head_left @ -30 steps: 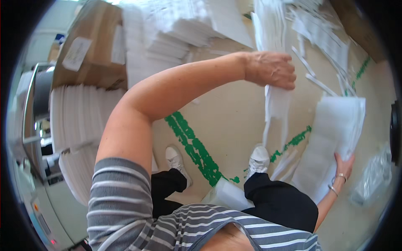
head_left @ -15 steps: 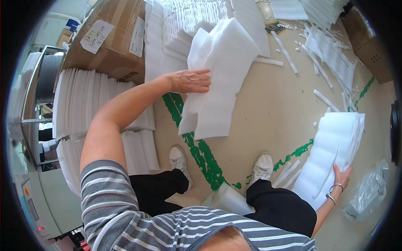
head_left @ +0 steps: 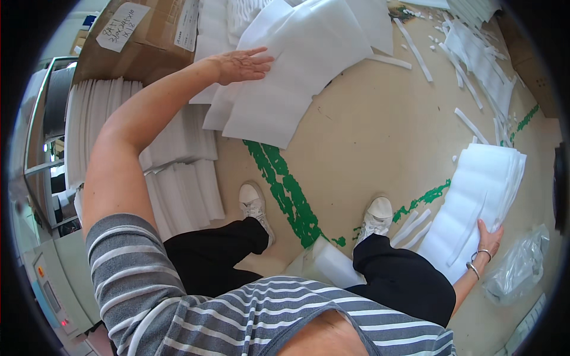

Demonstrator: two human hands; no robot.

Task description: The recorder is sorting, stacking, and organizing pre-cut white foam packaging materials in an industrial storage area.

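My left hand [head_left: 244, 64] lies with its fingers spread on large white foam sheets [head_left: 297, 65], which rest over the stacked foam at the far side. The sheets' near ends hang over the floor. At the right, my right hand [head_left: 490, 240] grips the edge of a long stack of white foam sheets [head_left: 460, 207], held slanted beside my knee. A narrow strip stands partly loose on the face of that stack. Part of the right hand's fingers is hidden behind it.
A cardboard box [head_left: 157, 47] stands at the far left above piled foam sheets [head_left: 187, 199]. Foam strips [head_left: 412, 50] and scraps litter the floor at the far right. A clear plastic bag [head_left: 519, 267] lies at the right, and a control panel [head_left: 56, 291] stands at the left.
My left hand has moved farther away and left, its fingers now spreading. The foam sheets under it have shifted from upright folds to lying flatter over the pile. My right hand keeps its hold.
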